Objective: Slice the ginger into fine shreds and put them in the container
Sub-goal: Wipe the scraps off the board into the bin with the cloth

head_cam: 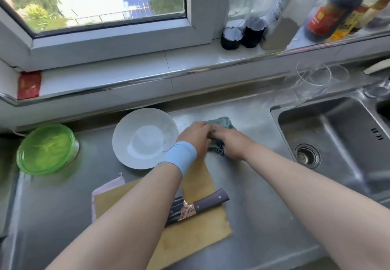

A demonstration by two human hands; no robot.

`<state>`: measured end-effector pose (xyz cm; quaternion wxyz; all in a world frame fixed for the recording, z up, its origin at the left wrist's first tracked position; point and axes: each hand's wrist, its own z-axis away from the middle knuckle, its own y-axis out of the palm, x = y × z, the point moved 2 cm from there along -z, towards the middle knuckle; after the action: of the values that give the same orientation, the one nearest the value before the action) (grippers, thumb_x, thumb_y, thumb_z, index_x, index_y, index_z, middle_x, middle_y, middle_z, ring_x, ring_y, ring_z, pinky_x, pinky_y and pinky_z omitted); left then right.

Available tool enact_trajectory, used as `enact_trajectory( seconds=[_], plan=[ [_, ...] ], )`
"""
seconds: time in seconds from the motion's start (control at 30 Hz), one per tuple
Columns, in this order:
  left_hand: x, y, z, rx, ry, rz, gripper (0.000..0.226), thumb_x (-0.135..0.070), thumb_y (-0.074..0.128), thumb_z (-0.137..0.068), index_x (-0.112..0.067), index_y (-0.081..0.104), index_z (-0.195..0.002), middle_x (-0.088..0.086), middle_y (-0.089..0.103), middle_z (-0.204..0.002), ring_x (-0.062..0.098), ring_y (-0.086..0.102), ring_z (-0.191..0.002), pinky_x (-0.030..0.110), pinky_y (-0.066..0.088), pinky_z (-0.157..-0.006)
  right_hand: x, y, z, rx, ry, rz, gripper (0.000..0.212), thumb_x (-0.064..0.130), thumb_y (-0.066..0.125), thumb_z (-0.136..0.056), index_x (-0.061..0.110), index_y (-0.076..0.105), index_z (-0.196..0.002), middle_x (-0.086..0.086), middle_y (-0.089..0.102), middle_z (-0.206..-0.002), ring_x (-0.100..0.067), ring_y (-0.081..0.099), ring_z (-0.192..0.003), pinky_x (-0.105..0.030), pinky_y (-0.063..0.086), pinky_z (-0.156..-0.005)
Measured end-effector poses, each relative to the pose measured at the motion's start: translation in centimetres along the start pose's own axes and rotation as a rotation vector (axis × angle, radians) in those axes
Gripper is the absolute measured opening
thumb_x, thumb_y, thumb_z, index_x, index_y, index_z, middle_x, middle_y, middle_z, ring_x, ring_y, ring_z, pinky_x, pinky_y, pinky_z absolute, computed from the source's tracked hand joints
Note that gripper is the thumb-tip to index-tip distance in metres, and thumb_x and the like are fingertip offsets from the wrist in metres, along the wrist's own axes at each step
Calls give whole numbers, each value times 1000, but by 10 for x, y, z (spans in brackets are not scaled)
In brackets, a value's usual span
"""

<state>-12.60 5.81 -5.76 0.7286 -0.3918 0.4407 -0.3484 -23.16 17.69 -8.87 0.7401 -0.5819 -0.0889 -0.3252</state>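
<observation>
Both hands meet over a blue-green cloth [221, 122] on the steel counter beyond the cutting board. My left hand [196, 136], with a blue band on its wrist, and my right hand [229, 141] both grip the cloth with curled fingers. A yellow cutting board [202, 223] lies near me under my left forearm. A cleaver with a dark handle [209, 202] rests on the board. An empty white bowl [145, 138] stands left of my hands. No ginger shows in this view.
A green lidded container [47, 148] sits at the far left of the counter. The sink [337, 139] lies to the right, with clear glasses [312, 84] behind it. Bottles [329, 10] and dark jars [242, 35] line the window ledge.
</observation>
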Motion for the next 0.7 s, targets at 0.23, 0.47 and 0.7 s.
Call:
enact_trajectory(
  seconds=[0.23,0.47,0.7],
  plan=[
    [-62,28,19,208,59,53,22,-25,63,-77,-23,74,-97,3,66,-96,26,61,-90,36,55,-80,-16,31,97,-7,-70,100,64,-2,55,-75,31,63,-130,8,46,-153,-14,38,-144,-48,41,-104],
    [-125,50,29,317,83,57,32,-20,68,-83,-17,64,-114,7,57,-116,28,60,-103,38,52,-90,-32,37,167,-105,-85,-37,61,-6,56,-74,26,71,-123,5,55,-144,-19,49,-135,-26,39,-109],
    [-178,86,67,449,-7,-101,30,-15,69,-86,-11,61,-115,13,53,-124,31,61,-107,32,47,-83,-26,72,227,-75,-117,-41,55,0,51,-76,22,71,-122,1,61,-137,-20,47,-137,-40,47,-105]
  ],
)
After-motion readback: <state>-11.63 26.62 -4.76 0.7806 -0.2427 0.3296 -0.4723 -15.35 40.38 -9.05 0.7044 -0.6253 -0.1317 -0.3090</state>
